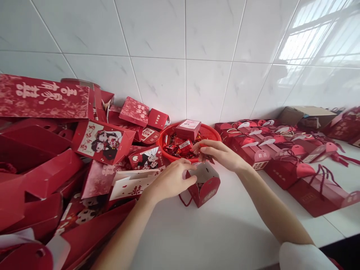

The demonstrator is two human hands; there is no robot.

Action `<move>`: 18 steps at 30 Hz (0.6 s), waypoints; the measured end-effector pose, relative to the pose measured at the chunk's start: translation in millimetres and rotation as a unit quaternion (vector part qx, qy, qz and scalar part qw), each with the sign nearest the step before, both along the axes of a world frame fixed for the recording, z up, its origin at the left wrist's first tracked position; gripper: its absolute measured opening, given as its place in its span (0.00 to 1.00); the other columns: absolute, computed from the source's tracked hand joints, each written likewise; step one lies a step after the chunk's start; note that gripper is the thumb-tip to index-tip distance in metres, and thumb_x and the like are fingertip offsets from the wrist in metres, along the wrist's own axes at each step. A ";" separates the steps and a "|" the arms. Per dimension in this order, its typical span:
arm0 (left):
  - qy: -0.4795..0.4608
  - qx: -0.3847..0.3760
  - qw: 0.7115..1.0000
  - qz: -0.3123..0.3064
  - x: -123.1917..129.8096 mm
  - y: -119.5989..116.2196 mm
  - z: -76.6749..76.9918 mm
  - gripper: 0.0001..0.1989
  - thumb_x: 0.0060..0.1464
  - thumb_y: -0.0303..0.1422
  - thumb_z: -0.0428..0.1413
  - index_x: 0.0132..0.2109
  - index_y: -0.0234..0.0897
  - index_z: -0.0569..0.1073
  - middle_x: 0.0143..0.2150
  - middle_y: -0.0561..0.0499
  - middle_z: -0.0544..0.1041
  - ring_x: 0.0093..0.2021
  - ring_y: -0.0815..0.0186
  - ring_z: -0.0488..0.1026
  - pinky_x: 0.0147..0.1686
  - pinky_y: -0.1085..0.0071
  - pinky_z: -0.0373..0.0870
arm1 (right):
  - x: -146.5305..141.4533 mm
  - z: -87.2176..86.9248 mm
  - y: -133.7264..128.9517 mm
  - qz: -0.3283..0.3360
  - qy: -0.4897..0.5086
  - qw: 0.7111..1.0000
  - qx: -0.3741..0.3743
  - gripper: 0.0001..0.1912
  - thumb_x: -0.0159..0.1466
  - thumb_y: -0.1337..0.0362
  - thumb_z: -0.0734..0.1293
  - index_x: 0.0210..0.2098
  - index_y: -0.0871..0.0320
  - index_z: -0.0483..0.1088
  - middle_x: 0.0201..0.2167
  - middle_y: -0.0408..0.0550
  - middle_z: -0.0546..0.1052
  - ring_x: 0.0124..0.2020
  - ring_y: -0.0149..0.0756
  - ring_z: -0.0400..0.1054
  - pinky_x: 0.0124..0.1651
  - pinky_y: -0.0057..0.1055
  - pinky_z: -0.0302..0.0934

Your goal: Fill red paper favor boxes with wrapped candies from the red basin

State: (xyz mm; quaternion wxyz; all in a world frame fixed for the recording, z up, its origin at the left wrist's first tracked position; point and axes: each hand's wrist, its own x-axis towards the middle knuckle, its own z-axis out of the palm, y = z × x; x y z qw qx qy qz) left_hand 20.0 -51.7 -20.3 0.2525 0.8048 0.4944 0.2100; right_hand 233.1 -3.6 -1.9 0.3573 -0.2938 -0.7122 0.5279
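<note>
A small red gift box [208, 192] stands open at the top in front of me, its grey-white inside showing and a dark red cord loop hanging at its left. My left hand [174, 179] grips the near-left upper edge of this box between thumb and fingers. Over the box's far side, my right hand [218, 153] has its fingers curled around some red-wrapped candies, partly hidden by the hand. Just behind both hands sits an orange-red plastic basket [210, 132] with wrapped candies [180, 146] in it and a small red box [188, 129] on top.
A heap of red boxes and bags [102, 142] fills the left side. Rows of closed red gift boxes [261, 150] with cords stand to the right. A brown cardboard box [306, 117] lies at the back right, against the white tiled wall [208, 86].
</note>
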 end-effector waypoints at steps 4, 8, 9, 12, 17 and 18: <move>0.013 -0.056 0.998 -0.040 -6.8 1.3 4.9 0.21 0.52 0.31 0.54 0.54 0.43 0.77 0.47 0.52 0.82 0.49 0.56 0.78 0.47 0.68 0.72 | -2.6 -7.0 -9.7 0.007 -0.091 0.993 0.073 0.13 0.70 0.56 0.61 0.40 0.58 0.72 0.39 0.48 0.76 0.39 0.35 0.69 0.42 0.32 0.65; 0.043 -0.063 0.996 -0.037 -8.3 3.0 5.0 0.28 0.50 0.31 0.55 0.60 0.42 0.72 0.53 0.50 0.80 0.46 0.57 0.79 0.44 0.68 0.71 | 0.2 -7.8 -13.9 -0.017 -0.162 0.977 0.138 0.14 0.72 0.56 0.60 0.42 0.58 0.71 0.38 0.47 0.76 0.35 0.33 0.67 0.35 0.29 0.61; 0.052 -0.062 0.996 -0.032 -8.1 3.1 4.5 0.30 0.49 0.31 0.55 0.62 0.42 0.71 0.55 0.49 0.79 0.47 0.57 0.78 0.44 0.68 0.71 | 0.6 -7.3 -14.5 -0.016 -0.181 0.971 0.153 0.13 0.71 0.56 0.61 0.43 0.58 0.72 0.37 0.46 0.76 0.33 0.32 0.66 0.34 0.29 0.60; 0.068 -0.063 0.995 -0.033 -7.8 3.2 3.6 0.30 0.48 0.30 0.56 0.61 0.40 0.71 0.54 0.47 0.79 0.50 0.55 0.77 0.44 0.68 0.70 | 0.4 -5.7 -15.9 0.005 -0.234 0.952 0.197 0.14 0.68 0.56 0.66 0.48 0.58 0.73 0.39 0.47 0.78 0.36 0.34 0.69 0.36 0.29 0.62; 0.079 -0.073 0.994 -0.030 -9.0 2.2 4.3 0.29 0.48 0.29 0.56 0.59 0.42 0.73 0.55 0.48 0.79 0.50 0.55 0.78 0.45 0.68 0.71 | 3.5 0.2 -12.3 -0.014 -0.208 0.953 0.219 0.18 0.64 0.56 0.70 0.50 0.57 0.74 0.48 0.51 0.79 0.47 0.42 0.73 0.49 0.36 0.67; 0.080 -0.072 0.994 -0.027 -8.9 1.6 4.3 0.31 0.48 0.30 0.56 0.62 0.43 0.71 0.58 0.47 0.77 0.53 0.54 0.77 0.48 0.67 0.71 | 5.9 2.1 -8.2 -0.028 -0.191 0.956 0.219 0.17 0.64 0.55 0.70 0.49 0.57 0.75 0.47 0.51 0.80 0.47 0.42 0.74 0.49 0.37 0.68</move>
